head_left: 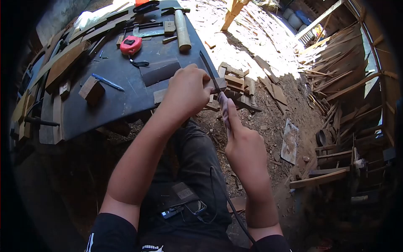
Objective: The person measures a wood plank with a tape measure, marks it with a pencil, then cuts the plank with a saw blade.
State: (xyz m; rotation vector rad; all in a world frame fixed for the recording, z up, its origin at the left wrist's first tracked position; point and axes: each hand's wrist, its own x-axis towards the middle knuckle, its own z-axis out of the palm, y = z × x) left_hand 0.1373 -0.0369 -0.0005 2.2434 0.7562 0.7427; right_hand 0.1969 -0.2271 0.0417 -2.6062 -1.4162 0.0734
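Observation:
My left hand is closed over the table's right edge, its fingers pinching a small piece of wood that is mostly hidden. In my right hand is a long, narrow, dark-bladed tool, its handle wrapped in pale cloth. The blade points up and away, crossing the wood just right of my left fingers. Beside my left hand on the dark table lies a dark brown sheet like sandpaper.
On the table are a hammer, a pink tape measure, a blue pen, a wooden block and long wood strips. Stacked wood pieces stand past the table edge. Scrap wood leans at right. A cable crosses my lap.

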